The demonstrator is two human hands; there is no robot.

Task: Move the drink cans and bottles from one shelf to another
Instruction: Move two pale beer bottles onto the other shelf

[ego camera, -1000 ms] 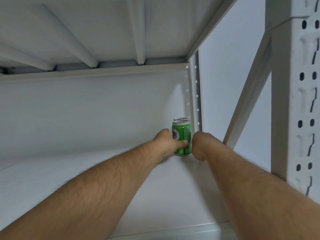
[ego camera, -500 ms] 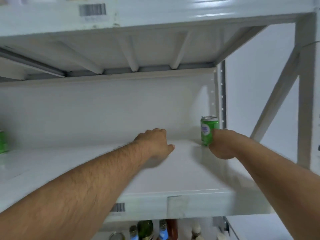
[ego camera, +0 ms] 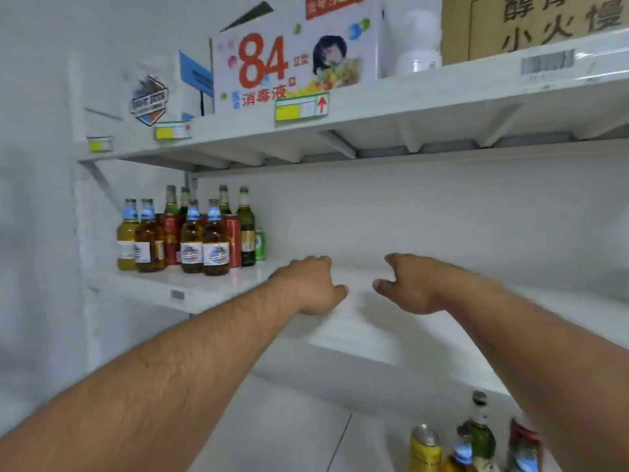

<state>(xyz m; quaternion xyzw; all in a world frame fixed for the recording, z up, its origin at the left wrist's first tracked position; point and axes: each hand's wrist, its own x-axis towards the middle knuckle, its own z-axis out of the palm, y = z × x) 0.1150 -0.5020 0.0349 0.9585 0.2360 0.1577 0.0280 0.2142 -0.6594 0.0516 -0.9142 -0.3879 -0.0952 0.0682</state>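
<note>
Both my hands hover over the white middle shelf (ego camera: 357, 338), holding nothing. My left hand (ego camera: 311, 287) and my right hand (ego camera: 413, 284) have loosely curled fingers and sit a short gap apart. At the shelf's left end stands a cluster of drinks: amber bottles with blue caps (ego camera: 204, 243), green bottles (ego camera: 246, 226), red cans (ego camera: 233, 240) and a small green can (ego camera: 260, 245). More bottles and a yellow can (ego camera: 425, 447) show on a lower level at the bottom right.
The upper shelf (ego camera: 408, 93) carries a white "84" box (ego camera: 292, 56), a brown carton (ego camera: 531, 25) and a white container (ego camera: 417, 46). Yellow price tags (ego camera: 301, 105) hang on its front edge. A white wall lies to the left.
My view has swung left and pulled back from the shelf's right corner. My right hand has let go of the green can there, which is out of view, and both hands have drawn back.
</note>
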